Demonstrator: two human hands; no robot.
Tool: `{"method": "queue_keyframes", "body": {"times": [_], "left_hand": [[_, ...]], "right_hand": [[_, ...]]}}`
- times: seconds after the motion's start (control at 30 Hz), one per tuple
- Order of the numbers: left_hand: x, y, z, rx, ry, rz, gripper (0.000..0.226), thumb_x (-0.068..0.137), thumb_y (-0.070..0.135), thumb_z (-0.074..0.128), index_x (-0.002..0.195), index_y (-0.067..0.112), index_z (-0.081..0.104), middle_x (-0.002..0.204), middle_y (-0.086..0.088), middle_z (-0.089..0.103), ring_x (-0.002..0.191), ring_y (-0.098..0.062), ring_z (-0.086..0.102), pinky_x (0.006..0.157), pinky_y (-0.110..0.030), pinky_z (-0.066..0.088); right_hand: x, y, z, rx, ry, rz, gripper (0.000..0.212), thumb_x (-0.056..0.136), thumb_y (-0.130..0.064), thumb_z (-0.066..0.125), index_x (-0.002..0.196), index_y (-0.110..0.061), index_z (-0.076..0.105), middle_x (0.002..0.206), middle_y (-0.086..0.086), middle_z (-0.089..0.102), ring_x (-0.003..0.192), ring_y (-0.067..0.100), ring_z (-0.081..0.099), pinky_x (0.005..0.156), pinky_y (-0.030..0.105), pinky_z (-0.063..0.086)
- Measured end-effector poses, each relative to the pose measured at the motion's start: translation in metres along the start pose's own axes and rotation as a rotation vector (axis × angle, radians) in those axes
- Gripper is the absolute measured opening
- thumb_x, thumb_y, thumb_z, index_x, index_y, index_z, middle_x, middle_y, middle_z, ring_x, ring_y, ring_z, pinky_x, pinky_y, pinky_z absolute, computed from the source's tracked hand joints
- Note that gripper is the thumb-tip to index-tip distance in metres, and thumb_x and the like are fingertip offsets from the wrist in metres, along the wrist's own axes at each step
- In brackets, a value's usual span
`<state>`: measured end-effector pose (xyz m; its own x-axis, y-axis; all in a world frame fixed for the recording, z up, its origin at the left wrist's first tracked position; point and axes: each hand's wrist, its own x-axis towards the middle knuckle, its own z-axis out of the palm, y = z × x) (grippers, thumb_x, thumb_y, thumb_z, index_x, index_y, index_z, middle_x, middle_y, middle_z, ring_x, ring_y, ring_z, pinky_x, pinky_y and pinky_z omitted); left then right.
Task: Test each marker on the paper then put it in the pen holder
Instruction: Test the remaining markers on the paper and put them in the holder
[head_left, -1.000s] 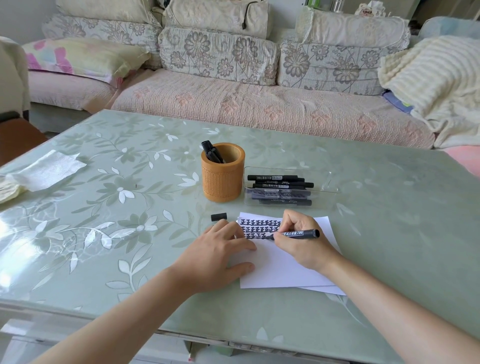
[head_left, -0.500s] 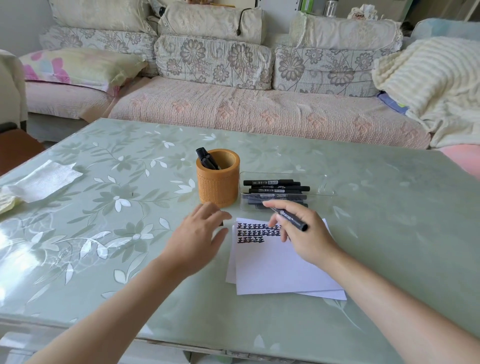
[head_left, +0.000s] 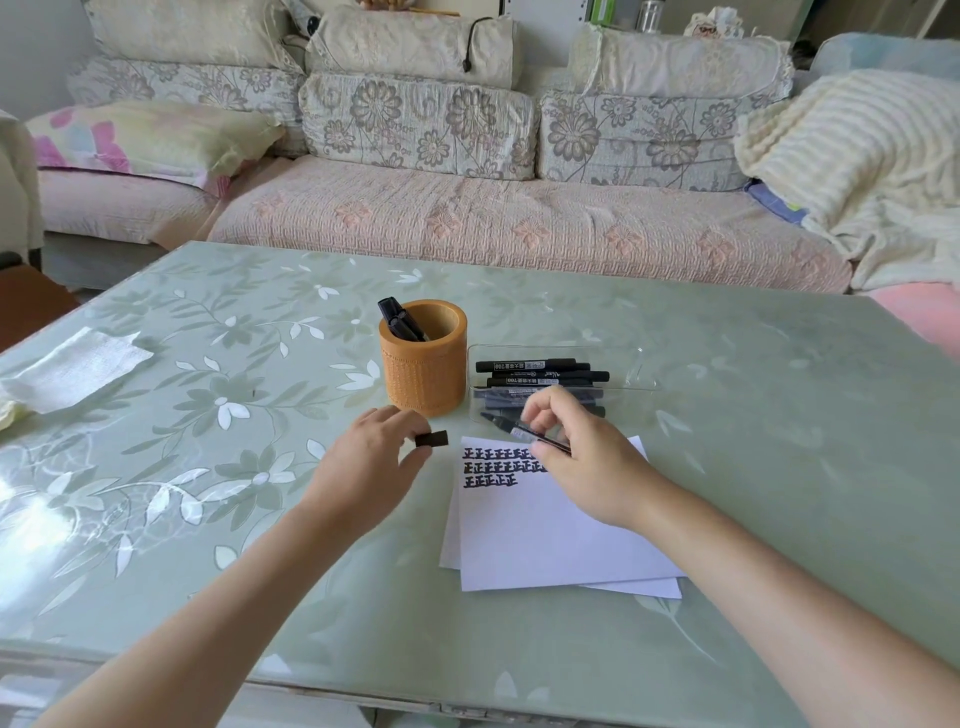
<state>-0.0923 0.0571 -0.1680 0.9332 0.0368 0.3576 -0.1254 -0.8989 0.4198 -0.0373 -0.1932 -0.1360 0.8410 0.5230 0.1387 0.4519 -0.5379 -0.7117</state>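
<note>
Head view: marker (head_left: 511, 428) diagonal, tip pointing left toward pen holder (head_left: 423, 374); your right hand (head_left: 582, 457) pinches it, left hand (head_left: 363, 467) pinches black cap (head_left: 431, 439).

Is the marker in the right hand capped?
No, the marker in the right hand has a bare tip; the left hand pinches the cap.

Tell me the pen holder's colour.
The pen holder is orange-brown with a finely textured wall, seen best in the head view.

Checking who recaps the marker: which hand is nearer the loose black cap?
Left. The left hand pinches the cap at its end; the right hand holds the marker off to the cap's right.
</note>
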Motion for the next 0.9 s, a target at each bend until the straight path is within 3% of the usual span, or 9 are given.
{"method": "queue_keyframes", "body": {"times": [0.1,0.2,0.3,0.43,0.53,0.73,0.8,0.9], "left_hand": [[-0.001,0.010,-0.003,-0.064,0.031,0.058,0.009,0.086,0.025,0.067,0.093,0.027,0.063,0.084,0.016,0.058,0.078,-0.007,0.054,0.064,-0.024,0.046],[-0.003,0.019,-0.006,-0.099,0.039,0.089,0.008,0.087,0.025,0.068,0.094,0.028,0.064,0.083,0.018,0.056,0.078,-0.004,0.054,0.061,-0.010,0.036],[-0.005,0.022,-0.008,-0.125,0.028,0.112,0.008,0.087,0.024,0.068,0.094,0.027,0.065,0.081,0.022,0.053,0.078,-0.002,0.053,0.060,-0.007,0.036],[-0.006,0.025,-0.010,-0.131,0.011,0.126,0.009,0.087,0.024,0.068,0.095,0.026,0.065,0.081,0.026,0.049,0.080,0.005,0.051,0.060,-0.007,0.036],[-0.007,0.026,-0.008,-0.127,-0.020,0.150,0.009,0.088,0.026,0.066,0.097,0.027,0.065,0.083,0.025,0.050,0.078,0.001,0.052,0.063,-0.010,0.038],[-0.004,0.027,-0.009,-0.161,-0.104,0.198,0.012,0.094,0.028,0.060,0.103,0.029,0.067,0.083,0.017,0.054,0.078,0.000,0.052,0.064,-0.012,0.037],[-0.003,0.026,-0.011,-0.168,-0.117,0.205,0.013,0.094,0.028,0.060,0.104,0.029,0.069,0.083,0.014,0.055,0.077,0.001,0.050,0.063,-0.013,0.037],[-0.002,0.027,-0.013,-0.190,-0.115,0.227,0.014,0.094,0.028,0.059,0.101,0.026,0.071,0.081,0.012,0.056,0.075,-0.004,0.051,0.063,-0.022,0.041]], "right_hand": [[0.000,-0.001,0.000,-0.071,0.025,-0.026,0.027,0.092,-0.014,0.059,0.111,-0.033,0.062,0.109,-0.022,0.060,0.103,-0.003,0.055,0.093,0.026,0.046],[0.000,0.000,0.001,-0.155,0.038,-0.052,0.024,0.090,-0.015,0.062,0.106,-0.032,0.066,0.106,-0.020,0.061,0.101,0.003,0.058,0.090,0.031,0.048],[0.000,0.000,0.002,-0.180,0.044,-0.061,0.024,0.090,-0.014,0.062,0.105,-0.032,0.066,0.105,-0.020,0.060,0.099,0.005,0.058,0.088,0.033,0.049],[0.001,-0.001,0.005,-0.181,0.029,-0.079,0.024,0.089,-0.014,0.062,0.104,-0.032,0.066,0.105,-0.020,0.060,0.100,0.005,0.058,0.087,0.033,0.049],[0.000,0.000,0.008,-0.173,-0.008,-0.083,0.026,0.088,-0.015,0.063,0.102,-0.037,0.065,0.104,-0.020,0.060,0.095,0.009,0.060,0.083,0.033,0.051],[0.000,-0.002,0.009,-0.084,0.023,-0.124,0.027,0.080,-0.008,0.074,0.103,-0.022,0.069,0.094,-0.013,0.063,0.088,-0.005,0.053,0.076,0.008,0.038],[-0.001,-0.003,0.009,-0.090,0.036,-0.134,0.021,0.081,-0.011,0.075,0.098,-0.021,0.071,0.093,-0.016,0.063,0.087,-0.005,0.054,0.076,0.008,0.038],[-0.004,-0.004,0.010,-0.096,0.058,-0.188,0.017,0.083,-0.015,0.074,0.098,-0.021,0.073,0.092,-0.015,0.065,0.086,0.003,0.060,0.075,0.020,0.046]]}}
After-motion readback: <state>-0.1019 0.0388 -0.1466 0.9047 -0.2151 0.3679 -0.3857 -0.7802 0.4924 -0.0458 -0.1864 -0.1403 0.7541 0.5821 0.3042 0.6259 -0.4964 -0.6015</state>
